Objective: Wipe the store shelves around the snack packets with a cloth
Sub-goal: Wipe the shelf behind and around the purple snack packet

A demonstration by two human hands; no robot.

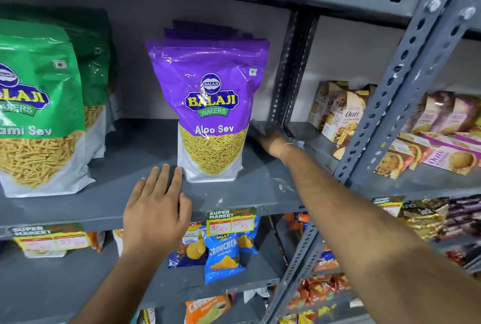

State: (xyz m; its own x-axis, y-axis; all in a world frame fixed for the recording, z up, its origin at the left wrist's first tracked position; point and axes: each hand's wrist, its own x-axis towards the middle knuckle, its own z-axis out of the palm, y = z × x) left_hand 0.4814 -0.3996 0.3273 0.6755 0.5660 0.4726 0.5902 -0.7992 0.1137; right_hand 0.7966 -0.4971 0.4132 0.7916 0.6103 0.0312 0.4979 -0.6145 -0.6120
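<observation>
A purple Aloo Sev packet point(212, 104) stands upright on the grey metal shelf point(135, 146), with more purple packets stacked behind it. My right hand point(272, 140) reaches deep onto the shelf to the right of the packet and is closed on a bluish-grey cloth point(257, 127) pressed to the shelf surface near the back upright. The cloth is blurred and mostly hidden by my fingers. My left hand point(156, 209) lies flat with fingers spread on the shelf's front edge, just left of the purple packet's base, holding nothing.
Green sev packets point(41, 110) stand at the left of the same shelf. A perforated grey upright point(400, 89) crosses the right side, with boxes of oat cookies point(346, 115) behind it. Price tags point(231, 219) hang on the shelf lip; blue snack packets point(223, 253) sit below.
</observation>
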